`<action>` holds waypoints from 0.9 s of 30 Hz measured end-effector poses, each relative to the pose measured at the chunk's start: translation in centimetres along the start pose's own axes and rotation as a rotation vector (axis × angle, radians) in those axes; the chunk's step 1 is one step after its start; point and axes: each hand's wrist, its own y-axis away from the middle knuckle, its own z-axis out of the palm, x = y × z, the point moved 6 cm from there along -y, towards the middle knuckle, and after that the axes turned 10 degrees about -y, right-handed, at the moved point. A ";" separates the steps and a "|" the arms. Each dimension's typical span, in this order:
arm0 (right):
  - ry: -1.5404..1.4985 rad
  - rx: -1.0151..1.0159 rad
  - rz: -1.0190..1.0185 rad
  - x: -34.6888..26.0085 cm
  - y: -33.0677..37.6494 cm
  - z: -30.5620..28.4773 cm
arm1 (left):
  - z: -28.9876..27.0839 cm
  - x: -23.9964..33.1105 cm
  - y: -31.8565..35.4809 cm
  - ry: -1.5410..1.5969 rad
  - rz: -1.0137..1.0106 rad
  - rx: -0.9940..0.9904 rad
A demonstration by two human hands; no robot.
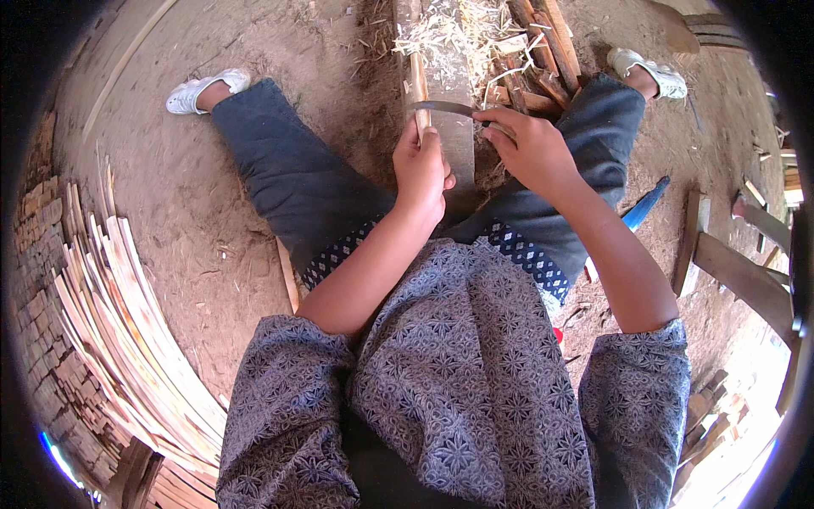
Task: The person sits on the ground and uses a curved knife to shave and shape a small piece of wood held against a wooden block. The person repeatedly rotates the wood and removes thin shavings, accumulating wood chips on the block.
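Observation:
My left hand (420, 170) is closed around the near end of a narrow wooden strip (419, 81), which points away from me along a plank. In my right hand (532, 146) is the dark handle of a knife with a curved blade (445, 107). The blade lies crosswise over the strip, just beyond my left fingers, and seems to touch it. Beneath both runs the wooden plank (454, 153) I sit astride. Pale wood shavings (437, 38) cover its far part.
Split wood pieces (555, 47) lie right of the plank's far end. Long pale strips (127, 314) are stacked on the left beside a pile of short blocks (42, 314). At right are a blue object (644, 204) and wooden beams (738, 276) on the dirt floor (195, 187).

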 end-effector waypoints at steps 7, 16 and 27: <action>0.009 0.073 0.021 1.1 -2.5 2.1 | -0.1 0.3 -1.2 -0.041 0.016 0.020; -0.071 0.177 0.103 3.6 -9.5 2.1 | 0.3 0.8 -0.4 -0.024 -0.010 0.039; -0.081 0.005 0.096 0.3 -2.9 1.8 | 0.7 0.0 -0.6 0.001 0.002 0.051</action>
